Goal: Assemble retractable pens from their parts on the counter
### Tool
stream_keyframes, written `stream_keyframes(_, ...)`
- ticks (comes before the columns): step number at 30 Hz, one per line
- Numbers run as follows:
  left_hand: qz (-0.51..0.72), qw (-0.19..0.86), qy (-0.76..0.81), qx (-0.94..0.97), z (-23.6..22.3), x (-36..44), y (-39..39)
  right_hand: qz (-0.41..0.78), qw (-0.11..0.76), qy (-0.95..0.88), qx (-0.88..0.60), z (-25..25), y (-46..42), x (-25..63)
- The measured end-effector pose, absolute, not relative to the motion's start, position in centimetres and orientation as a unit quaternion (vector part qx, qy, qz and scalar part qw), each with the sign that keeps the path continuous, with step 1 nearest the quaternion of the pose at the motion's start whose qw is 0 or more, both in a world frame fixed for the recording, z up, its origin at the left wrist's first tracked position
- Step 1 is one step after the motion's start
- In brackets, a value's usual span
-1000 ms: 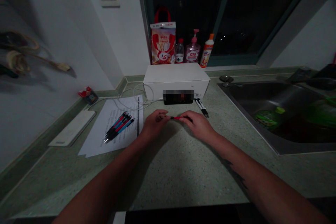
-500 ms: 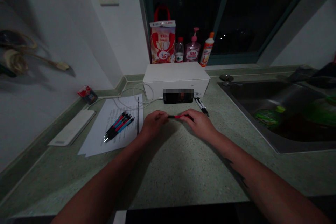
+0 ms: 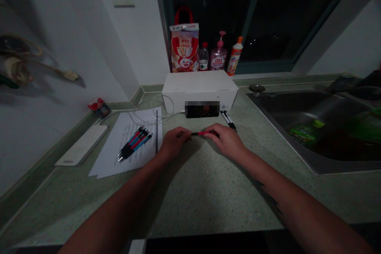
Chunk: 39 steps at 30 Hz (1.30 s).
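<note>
Both of my hands hold one red and black pen [image 3: 200, 133] level just above the green speckled counter [image 3: 193, 190]. My left hand [image 3: 174, 143] pinches its left end and my right hand [image 3: 225, 139] grips its right end, fingers curled. Several red, blue and black pens [image 3: 135, 142] lie in a bunch on a printed sheet of paper [image 3: 127, 139] to the left of my left hand. Two more pens [image 3: 228, 120] lie beyond my right hand, beside a white box [image 3: 199, 87].
A dark device [image 3: 202, 109] leans on the white box, with a white cable [image 3: 151, 113] looping left. A red bag [image 3: 184, 47] and bottles [image 3: 218, 57] stand on the sill. A steel sink [image 3: 321, 127] lies to the right. A white flat object [image 3: 81, 145] rests near the left wall.
My hands have barely moved. The pen stays held between them, and my left fingers have closed a little further over its left end.
</note>
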<state>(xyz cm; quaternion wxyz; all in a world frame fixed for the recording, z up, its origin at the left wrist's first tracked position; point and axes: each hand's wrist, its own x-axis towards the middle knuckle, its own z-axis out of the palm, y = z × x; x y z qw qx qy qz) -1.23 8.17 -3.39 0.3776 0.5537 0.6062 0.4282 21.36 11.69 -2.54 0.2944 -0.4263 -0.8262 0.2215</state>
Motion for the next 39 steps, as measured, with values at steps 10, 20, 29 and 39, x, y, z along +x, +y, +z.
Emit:
stream_keyframes(10,0.449,0.318,0.595,0.586,-2.5,-1.4,7.9,0.309,0.303,-0.79,-0.435,-3.1,12.1,21.2)
stream_keyframes(20,0.454,0.351,0.6,0.557,-3.0,-1.3,8.1,0.325,0.337,-0.771,-0.431,-3.0,12.3,21.5)
stream_keyframes(29,0.388,0.398,0.535,0.637,-3.5,0.4,6.9,0.493,0.509,-0.571,-0.414,-2.9,13.7,21.5)
stream_keyframes(39,0.345,0.422,0.495,0.677,-4.4,1.8,5.7,0.523,0.521,-0.552,-0.388,-2.4,12.4,20.5)
